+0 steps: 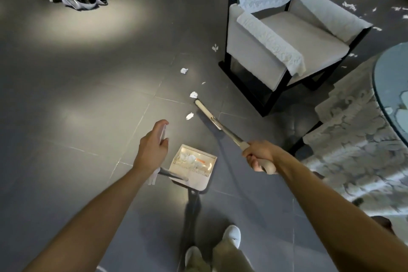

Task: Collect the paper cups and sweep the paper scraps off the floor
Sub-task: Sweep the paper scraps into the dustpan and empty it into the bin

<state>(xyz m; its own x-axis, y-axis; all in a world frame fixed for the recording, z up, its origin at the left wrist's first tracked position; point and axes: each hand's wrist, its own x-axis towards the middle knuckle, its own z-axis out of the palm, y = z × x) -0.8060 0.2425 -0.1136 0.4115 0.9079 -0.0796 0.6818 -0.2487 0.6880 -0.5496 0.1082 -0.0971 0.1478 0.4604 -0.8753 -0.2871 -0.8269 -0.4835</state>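
- Your right hand [258,154]: fingers wrapped round the broom [204,110] handle; broom head on the floor ahead, between two paper scraps [193,94]
- Your left hand [152,143]: curled round the dustpan [199,183] handle; pan just right of your wrist, scraps inside

To the left of the left hand [152,146] and ahead of it, the floor [77,95] is a wide open stretch of grey tile. Only small paper scraps [193,94] lie ahead of the two hands. Between the hands stands the dustpan [196,161], whose handle the left hand grips. The broom [220,126], gripped by the right hand [258,157], slants forward across that gap with its head on the tile. Ahead of the right hand an armchair [282,46] blocks the way, its dark frame near the broom head. A cloth-draped desk [388,68] closes the side to the right of that hand.
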